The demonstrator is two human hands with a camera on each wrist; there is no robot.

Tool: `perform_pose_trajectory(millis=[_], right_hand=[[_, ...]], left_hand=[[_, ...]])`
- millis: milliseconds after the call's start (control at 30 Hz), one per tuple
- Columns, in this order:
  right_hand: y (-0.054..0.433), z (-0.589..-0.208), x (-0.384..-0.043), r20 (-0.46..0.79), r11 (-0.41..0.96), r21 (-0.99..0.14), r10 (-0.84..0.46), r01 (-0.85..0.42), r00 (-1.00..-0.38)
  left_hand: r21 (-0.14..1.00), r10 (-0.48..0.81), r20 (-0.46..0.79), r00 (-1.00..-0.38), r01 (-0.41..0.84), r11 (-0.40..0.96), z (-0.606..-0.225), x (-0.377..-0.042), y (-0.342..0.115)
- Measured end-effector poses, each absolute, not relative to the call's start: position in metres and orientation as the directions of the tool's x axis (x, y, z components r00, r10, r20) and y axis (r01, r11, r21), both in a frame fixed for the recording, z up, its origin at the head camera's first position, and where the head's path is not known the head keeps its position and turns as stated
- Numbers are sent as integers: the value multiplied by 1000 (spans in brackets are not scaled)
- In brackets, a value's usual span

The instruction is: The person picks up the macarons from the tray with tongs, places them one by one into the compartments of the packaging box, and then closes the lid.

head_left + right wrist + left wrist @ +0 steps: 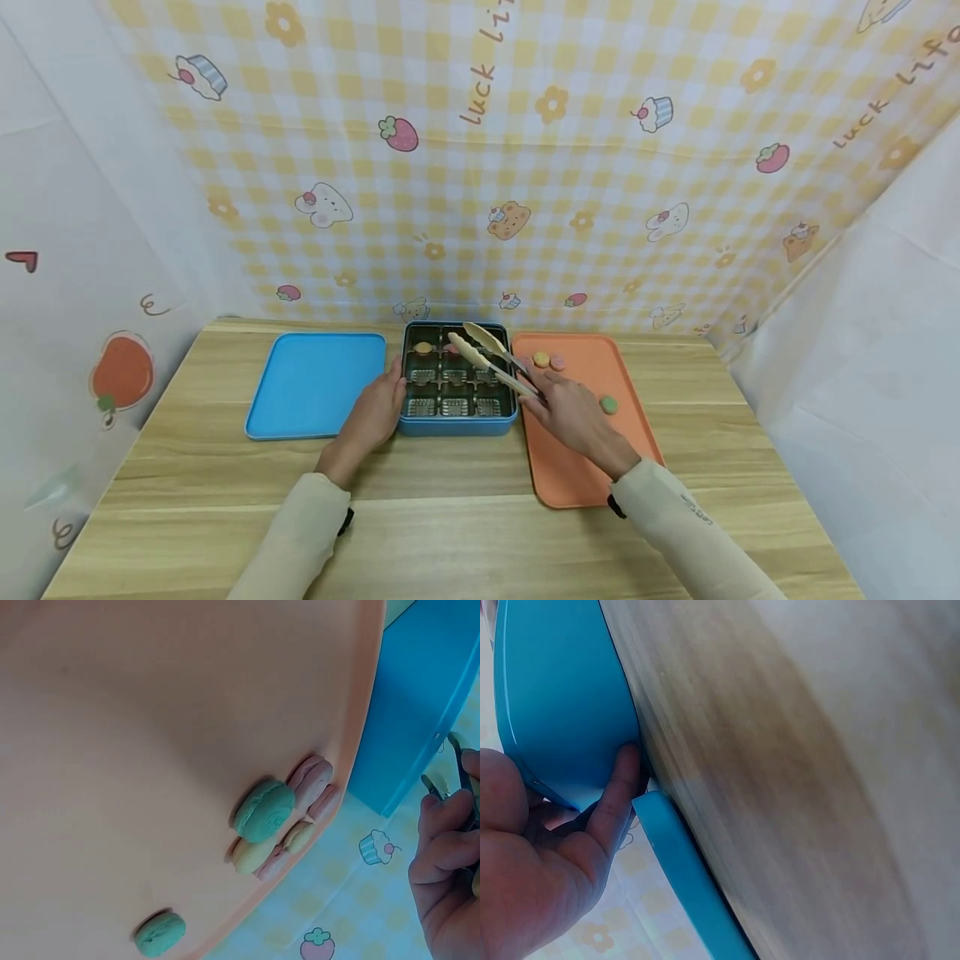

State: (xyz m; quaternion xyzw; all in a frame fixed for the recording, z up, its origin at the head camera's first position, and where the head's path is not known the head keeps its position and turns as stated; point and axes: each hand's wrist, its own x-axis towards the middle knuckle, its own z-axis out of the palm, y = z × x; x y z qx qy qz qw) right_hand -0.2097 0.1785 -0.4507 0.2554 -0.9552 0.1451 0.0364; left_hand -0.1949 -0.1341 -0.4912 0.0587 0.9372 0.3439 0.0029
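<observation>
A blue box [457,427] with a dark, divided insert stands at the middle of the table. My left hand [377,406] rests against its left side, with fingers along the wall in the left wrist view. Tongs [506,377] are gripped in my right hand [573,417], their scalloped tips above the box's back compartments. Whether the tips hold anything is unclear. A yellow macaron [423,348] sits in the back left compartment and a pink macaron [451,348] in the back middle one. On the orange tray [566,487] lie several macarons, including a green macaron [160,934].
Left of the box lies a flat blue tray or lid [318,383]. The orange tray stands close to the box's right side, under my right forearm. Behind the wooden table [450,542] hangs a checked cloth [465,208], and white sheets flank both sides.
</observation>
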Motion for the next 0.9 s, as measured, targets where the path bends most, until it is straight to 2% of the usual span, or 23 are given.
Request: perform_pose_trajectory(millis=[533, 900], right_hand=[[215, -449, -208, 143, 823, -419, -357, -384, -923], [258, -454, -203, 179, 833, -393, -346, -390, -921]], left_hand=[[651, 106, 32, -994, 101, 752, -491, -194, -133], [651, 107, 18, -994, 93, 754, -489, -194, -132]])
